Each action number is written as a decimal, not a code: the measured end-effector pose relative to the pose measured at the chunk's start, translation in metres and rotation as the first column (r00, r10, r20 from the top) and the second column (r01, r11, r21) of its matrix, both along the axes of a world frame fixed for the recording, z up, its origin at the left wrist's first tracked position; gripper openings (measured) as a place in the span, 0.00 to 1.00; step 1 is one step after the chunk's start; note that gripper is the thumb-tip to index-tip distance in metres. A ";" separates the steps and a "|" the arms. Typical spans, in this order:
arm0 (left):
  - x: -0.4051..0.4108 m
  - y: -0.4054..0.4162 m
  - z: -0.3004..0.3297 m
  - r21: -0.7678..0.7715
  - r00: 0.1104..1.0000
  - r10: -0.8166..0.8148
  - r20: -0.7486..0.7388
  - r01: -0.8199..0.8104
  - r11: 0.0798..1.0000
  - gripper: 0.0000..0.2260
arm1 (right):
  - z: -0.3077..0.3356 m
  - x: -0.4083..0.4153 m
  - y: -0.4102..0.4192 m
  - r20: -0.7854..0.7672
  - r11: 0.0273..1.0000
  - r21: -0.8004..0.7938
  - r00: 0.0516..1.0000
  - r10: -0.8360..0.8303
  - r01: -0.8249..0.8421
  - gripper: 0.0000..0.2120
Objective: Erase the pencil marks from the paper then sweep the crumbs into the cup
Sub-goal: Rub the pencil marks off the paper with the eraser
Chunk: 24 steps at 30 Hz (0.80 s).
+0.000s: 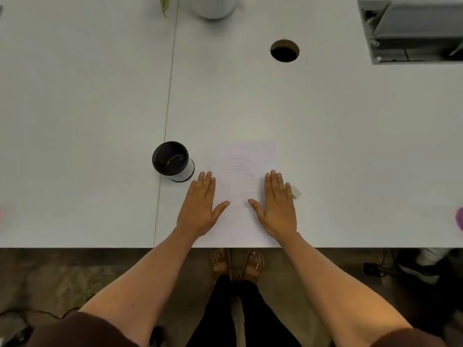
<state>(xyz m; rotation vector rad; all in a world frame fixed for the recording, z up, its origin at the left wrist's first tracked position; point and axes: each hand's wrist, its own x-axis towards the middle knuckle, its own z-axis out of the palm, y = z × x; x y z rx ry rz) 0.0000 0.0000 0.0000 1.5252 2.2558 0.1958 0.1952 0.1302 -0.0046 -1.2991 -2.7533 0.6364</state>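
A white sheet of paper [244, 156] lies on the white table near its front edge, with faint pencil lines in its upper half. My left hand [200, 206] lies flat, fingers straight, on the paper's left side. My right hand [278, 206] lies flat on the paper's right side. A cup [173, 161], black inside with a white wall, stands upright just left of the paper, beyond my left fingertips. A small whitish eraser [295, 191] lies on the table right beside my right hand's little finger. No crumbs are visible.
The table [350, 146] has a round cable hole [284, 50] at the back, an open cable box [411, 31] at the back right, a white pot [214, 6] at the far edge and a seam [167, 108] on the left. A purple object [459, 221] shows at the right edge.
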 end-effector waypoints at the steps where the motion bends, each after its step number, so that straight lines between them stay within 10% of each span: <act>1: 0.000 0.000 -0.006 0.006 1.000 0.006 0.013 -0.007 1.000 0.44 | -0.004 0.001 -0.003 0.024 1.000 -0.011 1.000 0.021 -0.021 0.38; 16: -0.013 0.003 -0.051 0.087 0.997 -0.036 -0.062 0.042 0.995 0.37 | -0.022 0.006 -0.012 0.067 0.997 -0.063 0.997 0.045 -0.041 0.36; 24: -0.012 0.005 -0.052 0.085 0.995 -0.038 -0.087 0.045 0.995 0.41 | -0.011 0.028 0.008 -0.093 0.847 0.069 0.849 -0.520 0.527 0.25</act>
